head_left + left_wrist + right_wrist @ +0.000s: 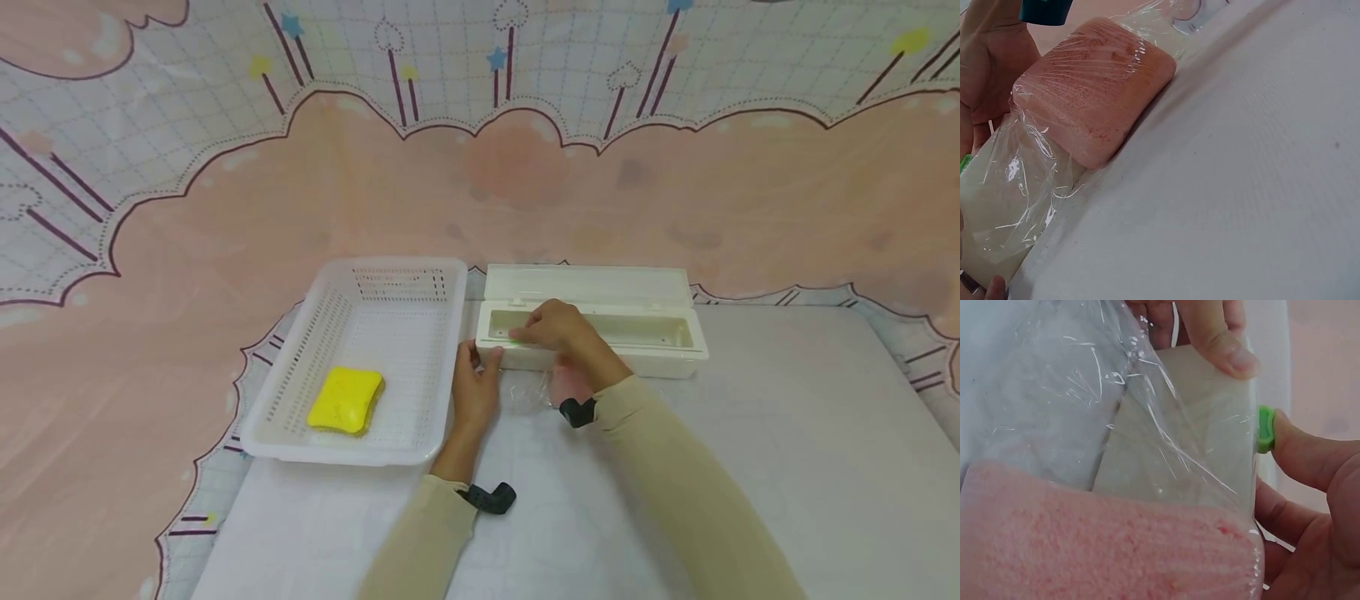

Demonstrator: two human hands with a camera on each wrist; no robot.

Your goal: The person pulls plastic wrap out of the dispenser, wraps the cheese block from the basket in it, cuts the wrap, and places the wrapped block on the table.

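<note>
A long white cling film dispenser (pixel 660 365) lies on the table with its lid (pixel 585 285) raised at the back. At its left end my left hand (pixel 476 392) grips the box, thumb on the front wall. My right hand (pixel 558 325) reaches over the front edge and pinches a small green slide cutter (pixel 1265 429) there. In front of the box sits a pink sponge (pixel 1091 87) covered in clear cling film (pixel 1066 394). The film stretches over the front wall and wrinkles beside the sponge. In the head view, the right forearm partly hides the sponge.
Left of the dispenser stands a white perforated basket (pixel 345 454), close to my left hand. A yellow sponge (pixel 345 400) lies inside it. A white cloth covers the table (pixel 787 467), and a patterned cloth (pixel 525 200) hangs behind.
</note>
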